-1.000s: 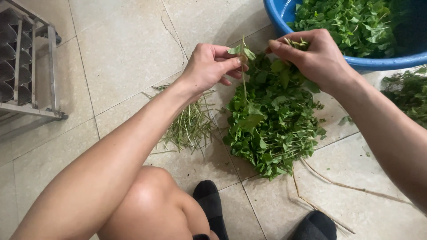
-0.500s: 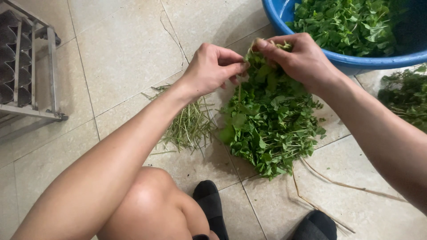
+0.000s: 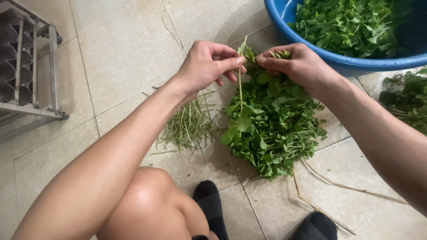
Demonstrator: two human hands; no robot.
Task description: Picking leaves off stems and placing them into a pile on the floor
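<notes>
Head view, only 1 camera. Left hand [image 3: 209, 64] pinches a thin green stem [image 3: 240, 86] between thumb and forefinger, near the stem's top; the stem hangs straight down from the pinch, its leaves low down over the greens pile [image 3: 271, 126]. Small leaf tip sticks up above the pinch. Right hand [image 3: 298, 66] is closed around a small bunch of sprigs [image 3: 280, 54], cut ends poking out past the fingers. The 2 hands sit just beside each other, fingertips almost meeting, both above the top edge of the pile.

Pile lies on the tile floor [image 3: 129, 49], between the stripped stems [image 3: 189, 126] on its left and the blue basin [image 3: 351, 64] at upper right. Basin holds more leaves. More greens [image 3: 407, 100] at the right edge, well apart from the pile. 2 long bare stalks [image 3: 347, 186] lie on the floor below the pile. Metal rack [image 3: 26, 71] at far left. Person's knee [image 3: 147, 200] and 2 dark socks at bottom.
</notes>
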